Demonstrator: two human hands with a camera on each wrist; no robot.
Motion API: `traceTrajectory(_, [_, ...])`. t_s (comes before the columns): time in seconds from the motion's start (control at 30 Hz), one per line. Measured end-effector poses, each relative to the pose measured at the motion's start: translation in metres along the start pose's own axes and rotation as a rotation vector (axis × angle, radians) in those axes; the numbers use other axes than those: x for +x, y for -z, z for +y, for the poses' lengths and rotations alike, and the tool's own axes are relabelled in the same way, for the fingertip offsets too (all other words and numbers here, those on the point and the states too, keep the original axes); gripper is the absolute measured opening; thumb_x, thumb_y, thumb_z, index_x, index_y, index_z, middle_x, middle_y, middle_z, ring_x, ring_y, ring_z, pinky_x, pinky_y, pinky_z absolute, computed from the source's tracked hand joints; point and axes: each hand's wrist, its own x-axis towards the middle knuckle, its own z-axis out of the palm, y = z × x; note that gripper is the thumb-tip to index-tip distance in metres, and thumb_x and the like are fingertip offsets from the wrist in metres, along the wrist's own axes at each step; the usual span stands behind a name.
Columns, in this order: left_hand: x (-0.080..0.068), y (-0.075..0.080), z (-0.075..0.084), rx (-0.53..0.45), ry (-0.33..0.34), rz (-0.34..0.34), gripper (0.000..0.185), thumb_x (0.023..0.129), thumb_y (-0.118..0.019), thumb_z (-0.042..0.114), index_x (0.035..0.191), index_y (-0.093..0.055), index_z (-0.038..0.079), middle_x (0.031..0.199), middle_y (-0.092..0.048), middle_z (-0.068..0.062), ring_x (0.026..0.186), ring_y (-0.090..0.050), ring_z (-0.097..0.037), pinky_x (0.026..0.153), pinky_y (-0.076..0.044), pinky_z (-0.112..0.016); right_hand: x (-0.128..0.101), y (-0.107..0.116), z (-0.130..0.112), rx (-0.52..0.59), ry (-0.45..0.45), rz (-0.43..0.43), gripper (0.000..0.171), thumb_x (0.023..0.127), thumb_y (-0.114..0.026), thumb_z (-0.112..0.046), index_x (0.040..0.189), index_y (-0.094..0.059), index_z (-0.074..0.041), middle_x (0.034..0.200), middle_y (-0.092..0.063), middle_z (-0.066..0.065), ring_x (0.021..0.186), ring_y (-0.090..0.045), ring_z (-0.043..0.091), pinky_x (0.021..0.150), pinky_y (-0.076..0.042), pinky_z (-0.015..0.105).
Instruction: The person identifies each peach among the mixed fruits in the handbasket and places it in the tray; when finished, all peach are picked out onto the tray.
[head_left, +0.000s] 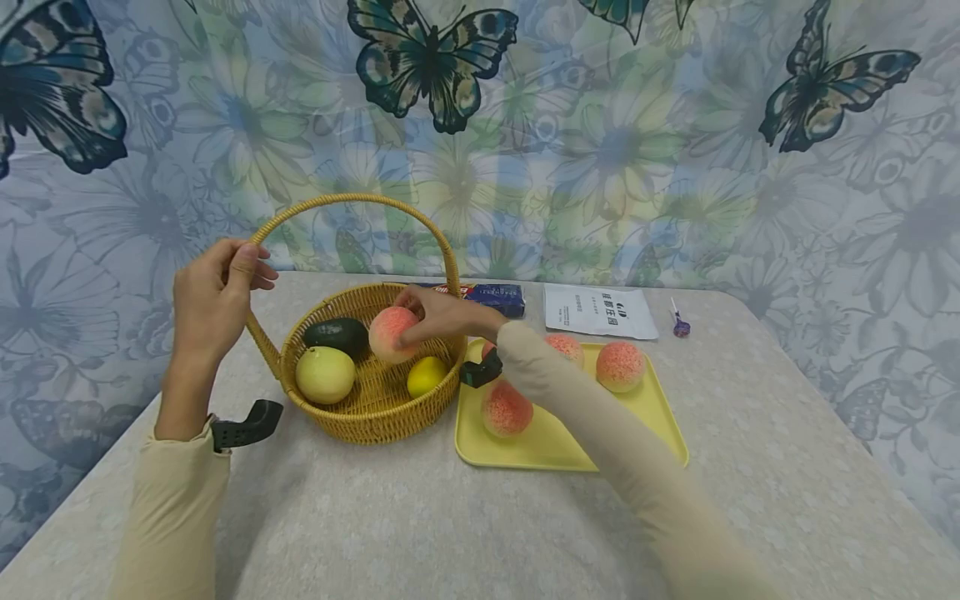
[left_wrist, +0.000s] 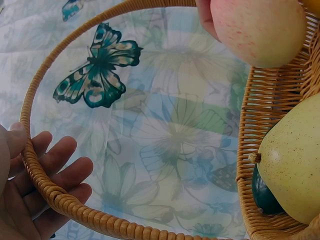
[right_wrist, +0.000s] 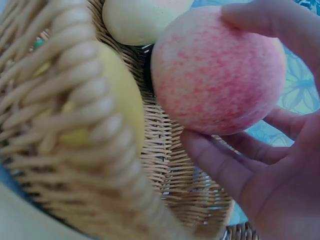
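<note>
Peach going into the basket, three left on the tray

The right hand [head_left: 438, 315] grips a pink-blushed round peach [head_left: 392, 332] over the woven wicker basket [head_left: 375, 417]; the left hand [head_left: 213, 304] clasps its handle [head_left: 352, 202]. By my reading, three peaches on the yellow tray [head_left: 660, 417] remain.

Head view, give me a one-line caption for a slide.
Right hand holds a pink peach over the woven wicker basket while left hand grips its arched handle.

sleeves [head_left: 176, 508]: long, cream | wrist mounts [head_left: 247, 423]: black | hands [head_left: 213, 304]: bare
</note>
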Motion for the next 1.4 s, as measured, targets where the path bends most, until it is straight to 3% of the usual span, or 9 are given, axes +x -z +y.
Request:
traceTrajectory(0.3, [0.001, 0.0, -0.001, 0.004, 0.007, -0.003, 0.037, 0.101, -0.046, 0.033, 0.105, -0.065, 0.001, 0.075, -0.057, 0.025, 0.068, -0.058, 0.01, 0.064, -0.044, -0.006, -0.021, -0.002, 0.005, 0.092, 0.089, 0.072, 0.055, 0.088, -0.068, -0.02, 0.134, -0.04, -0.01, 0.131, -0.05, 0.008, 0.115, -0.052, 0.018, 0.093, -0.048, 0.029])
traceTrajectory(0.6, [0.0, 0.0, -0.002, -0.002, 0.003, -0.009, 0.037, 0.102, -0.046, 0.031, 0.106, -0.064, 0.0, 0.075, -0.058, 0.025, 0.068, -0.059, 0.009, 0.065, -0.045, -0.006, -0.051, -0.015, 0.008, 0.254, 0.132, 0.135, 0.057, 0.088, -0.068, -0.014, 0.137, -0.039, -0.012, 0.134, -0.047, 0.008, 0.117, -0.055, 0.02, 0.095, -0.049, 0.033])
traceTrajectory(0.8, [0.0, -0.001, -0.002, 0.0, 0.005, -0.008, 0.037, 0.102, -0.045, 0.032, 0.106, -0.064, 0.0, 0.075, -0.057, 0.026, 0.068, -0.058, 0.009, 0.065, -0.045, -0.005, -0.073, -0.019, 0.01, 0.272, 0.123, 0.195, 0.058, 0.087, -0.069, -0.015, 0.138, -0.043, -0.013, 0.134, -0.05, 0.005, 0.123, -0.051, 0.019, 0.097, -0.048, 0.033])
traceTrajectory(1.4, [0.001, 0.0, -0.003, 0.011, 0.003, -0.018, 0.038, 0.102, -0.045, 0.034, 0.106, -0.064, 0.001, 0.075, -0.057, 0.026, 0.067, -0.058, 0.01, 0.061, -0.044, -0.007, -0.146, -0.017, 0.018, 0.251, 0.079, 0.267, 0.065, 0.085, -0.074, -0.023, 0.142, -0.042, -0.022, 0.135, -0.051, -0.001, 0.121, -0.053, 0.021, 0.101, -0.046, 0.037])
